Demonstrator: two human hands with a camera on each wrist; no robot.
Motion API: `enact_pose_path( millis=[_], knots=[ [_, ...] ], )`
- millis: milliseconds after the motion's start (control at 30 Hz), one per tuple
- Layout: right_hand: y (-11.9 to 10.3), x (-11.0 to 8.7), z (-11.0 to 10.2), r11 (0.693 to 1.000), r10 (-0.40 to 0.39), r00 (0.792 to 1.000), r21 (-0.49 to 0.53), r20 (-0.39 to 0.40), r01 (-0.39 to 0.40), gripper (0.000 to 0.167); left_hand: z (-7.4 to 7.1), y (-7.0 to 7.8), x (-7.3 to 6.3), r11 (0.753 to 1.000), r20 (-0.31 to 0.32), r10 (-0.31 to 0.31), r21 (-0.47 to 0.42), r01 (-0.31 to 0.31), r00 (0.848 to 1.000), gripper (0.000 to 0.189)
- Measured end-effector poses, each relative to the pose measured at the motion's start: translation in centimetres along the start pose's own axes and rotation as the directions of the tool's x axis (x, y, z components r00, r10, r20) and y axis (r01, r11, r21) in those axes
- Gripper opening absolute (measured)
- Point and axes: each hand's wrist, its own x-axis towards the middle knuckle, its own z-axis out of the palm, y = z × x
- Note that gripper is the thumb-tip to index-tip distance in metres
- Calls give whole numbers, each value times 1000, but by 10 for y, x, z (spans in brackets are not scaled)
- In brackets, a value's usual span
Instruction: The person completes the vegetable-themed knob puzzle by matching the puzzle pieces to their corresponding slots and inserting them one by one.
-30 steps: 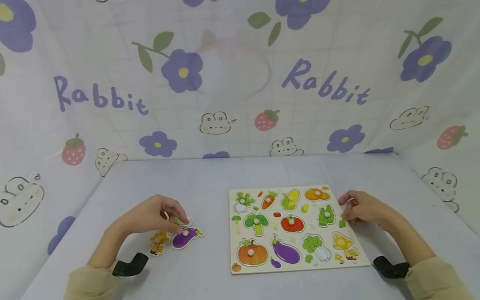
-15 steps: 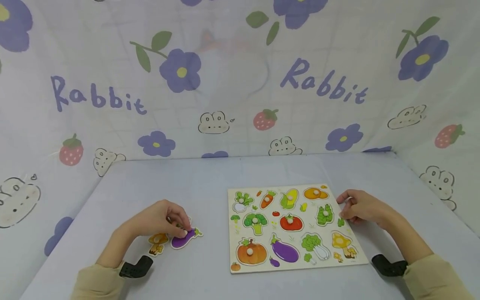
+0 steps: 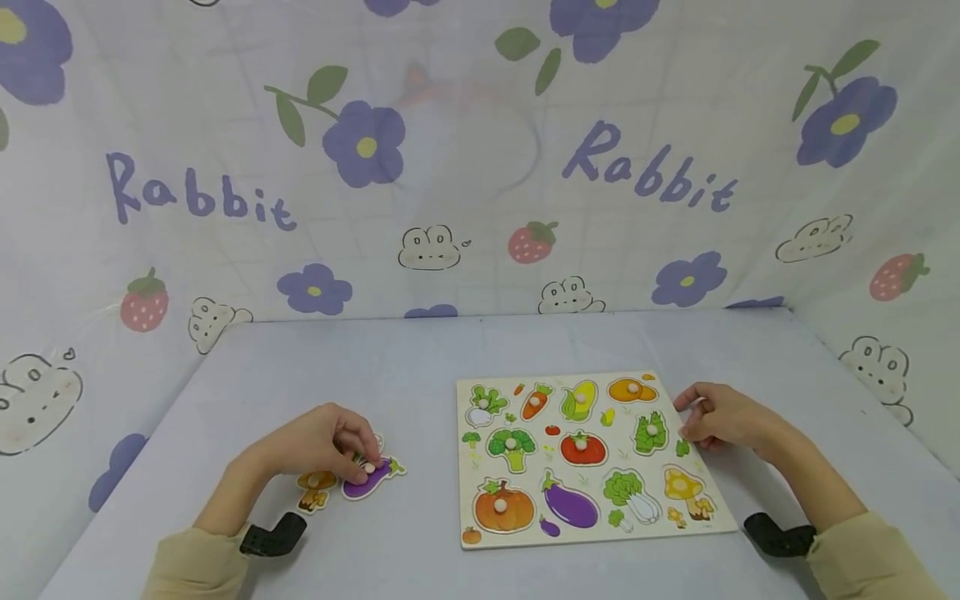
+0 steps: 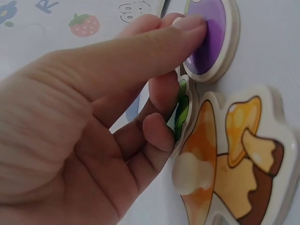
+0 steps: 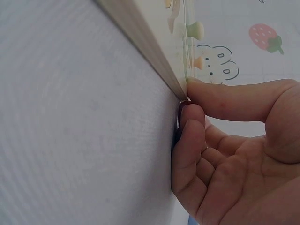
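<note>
Left hand (image 3: 318, 446) has settled onto the eggplant piece (image 3: 369, 479), apparently pinching its knob; right hand (image 3: 723, 419) stays holding the board (image 3: 720, 510).

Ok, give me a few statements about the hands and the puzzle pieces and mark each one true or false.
1. The left hand touches the eggplant piece. True.
2. The mushroom piece sits in the puzzle board. False: it lies on the table beside the eggplant piece, left of the board.
3. The right hand rests at the board's right edge. True.
4. The eggplant slot on the board is filled with a knobbed piece. False: no knob shows there, only the printed picture.
5. The pumpkin piece is in the board's near left corner. True.
</note>
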Motion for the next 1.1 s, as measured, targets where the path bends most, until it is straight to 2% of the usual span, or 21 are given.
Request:
enact_pose_path(
  millis=[200, 367, 700, 1100],
  knots=[
    [-1, -1, 0, 1000, -3, 1000, -3, -4, 3, 44, -1, 3, -1, 1000, -14, -18, 14, 18, 1000, 15],
    [-2, 0, 0, 1000, -5, 1000, 4, -1, 5, 44, -2, 7, -6, 998, -55, -40, 50, 42, 998, 16],
    [-1, 0, 0, 1000, -7, 1000, 0, -6, 7, 43, -3, 11, -9, 994, -98, -42, 100, 51, 994, 15],
    [2, -1, 1, 1000, -16, 1000, 5, -9, 16, 43, -4, 11, -5, 995, -50, -19, 101, 24, 999, 20]
  ],
)
